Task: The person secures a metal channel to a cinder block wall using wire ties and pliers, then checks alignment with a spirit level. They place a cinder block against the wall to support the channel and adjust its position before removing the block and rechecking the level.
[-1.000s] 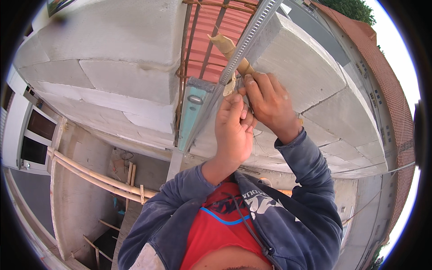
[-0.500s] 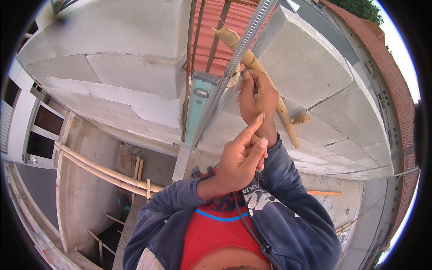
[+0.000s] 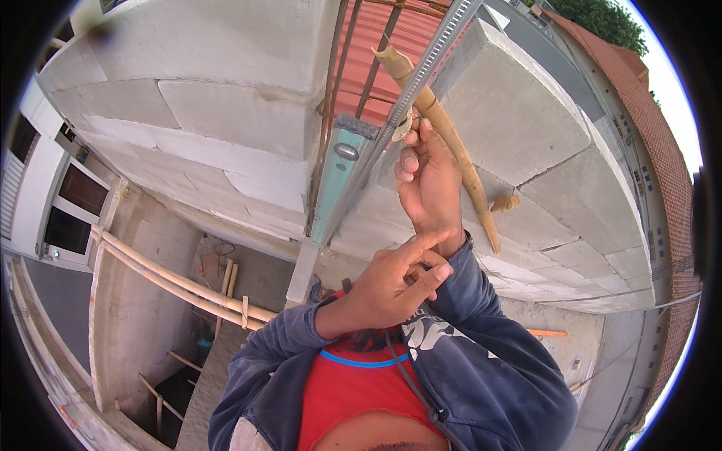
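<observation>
My right hand (image 3: 432,180) is raised beside a slotted metal strip (image 3: 423,84) and a split bamboo pole (image 3: 451,139). Its thumb and fingertips pinch what looks like a thin dark wire (image 3: 418,118) by the strip. My left hand (image 3: 392,284) lies lower, across the right wrist. Its index finger points out while the other fingers curl in toward the thumb; anything small inside them is hidden. Against the strip's left side stands a pale green spirit level (image 3: 335,177) with a dark end cap.
Grey block walls rise on the left (image 3: 226,113) and right (image 3: 519,105). Between them, steel bars (image 3: 370,71) stand before red corrugated sheeting (image 3: 383,37). Long bamboo poles (image 3: 177,278) cross a lower recess at left. A short wooden stub (image 3: 505,203) juts from the right wall.
My left hand has shifted slightly down and left, its index finger tilting rightward. The right hand has turned, its fingertips still by the strip. The view has shifted slightly.
</observation>
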Action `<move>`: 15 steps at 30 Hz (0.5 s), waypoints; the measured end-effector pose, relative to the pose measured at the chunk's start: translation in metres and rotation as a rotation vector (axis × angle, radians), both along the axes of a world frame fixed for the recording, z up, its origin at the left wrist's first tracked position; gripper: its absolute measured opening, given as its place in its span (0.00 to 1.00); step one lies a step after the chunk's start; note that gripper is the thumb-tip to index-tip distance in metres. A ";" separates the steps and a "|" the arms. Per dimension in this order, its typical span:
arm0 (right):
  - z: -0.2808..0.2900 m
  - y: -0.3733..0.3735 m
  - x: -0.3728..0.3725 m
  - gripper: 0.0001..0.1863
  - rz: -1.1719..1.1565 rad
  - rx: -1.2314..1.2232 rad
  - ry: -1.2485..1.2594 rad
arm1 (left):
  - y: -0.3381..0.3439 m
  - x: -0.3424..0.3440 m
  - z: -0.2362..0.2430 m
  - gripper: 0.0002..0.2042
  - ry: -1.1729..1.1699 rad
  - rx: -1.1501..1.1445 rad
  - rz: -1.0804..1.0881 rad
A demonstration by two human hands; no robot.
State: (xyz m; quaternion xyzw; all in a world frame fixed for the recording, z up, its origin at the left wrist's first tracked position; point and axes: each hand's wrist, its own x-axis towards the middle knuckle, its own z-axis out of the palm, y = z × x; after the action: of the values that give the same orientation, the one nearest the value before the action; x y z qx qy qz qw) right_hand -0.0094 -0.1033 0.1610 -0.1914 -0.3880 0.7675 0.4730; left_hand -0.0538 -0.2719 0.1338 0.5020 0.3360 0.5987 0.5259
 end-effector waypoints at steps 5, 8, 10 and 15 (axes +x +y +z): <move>-0.017 0.009 0.043 0.14 -0.089 0.463 -0.612 | 0.010 -0.005 -0.018 0.18 0.001 0.021 0.129; -0.030 0.025 0.102 0.13 -0.131 0.607 -0.824 | 0.019 -0.009 -0.033 0.16 -0.070 -0.066 0.216; -0.012 0.018 0.119 0.12 -0.276 0.644 -0.907 | 0.031 -0.009 -0.048 0.15 -0.116 -0.070 0.300; 0.063 -0.011 0.083 0.13 -0.724 1.414 -1.089 | 0.054 -0.010 -0.067 0.14 -0.036 -0.121 0.423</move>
State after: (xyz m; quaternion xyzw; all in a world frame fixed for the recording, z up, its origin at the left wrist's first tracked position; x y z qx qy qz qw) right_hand 0.0734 -0.1147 0.2239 -0.3002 -0.8447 -0.0300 0.4422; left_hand -0.0638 -0.2179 0.0664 0.3770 0.4599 0.6833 0.4236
